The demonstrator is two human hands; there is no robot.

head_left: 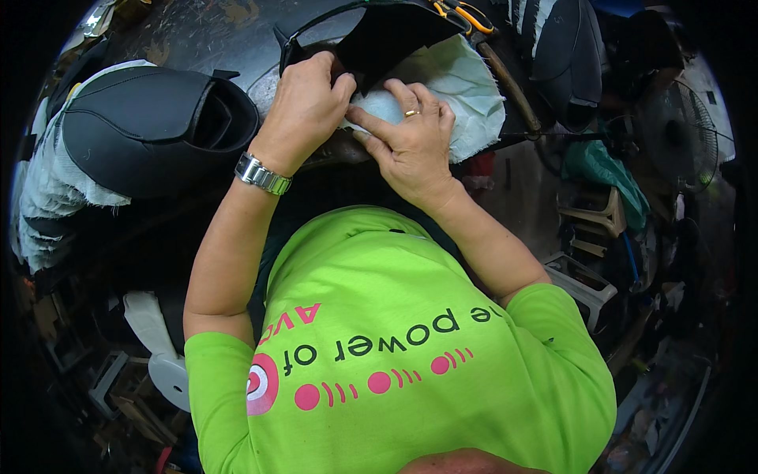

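On the dark work surface in front of me lies a black shoe upper (403,39) with a pale blue-white lining cloth (478,99) spread out under and beside it. My left hand (312,103), a metal watch on its wrist, is closed at the upper's near edge; its fingertips are partly hidden. Close by on the right, my right hand (414,138), with a ring on one finger, has its fingers bent onto the pale cloth. Its thumb and forefinger point at the left hand and grip the cloth's near edge.
Another black upper (130,126) lies at the left on stacked pale-lined pieces (47,213). More uppers (564,63) stand at the far right. Orange-handled scissors (471,17) and a wooden tool handle (512,91) lie beyond the cloth. A fan (675,134) and stool (596,213) stand right.
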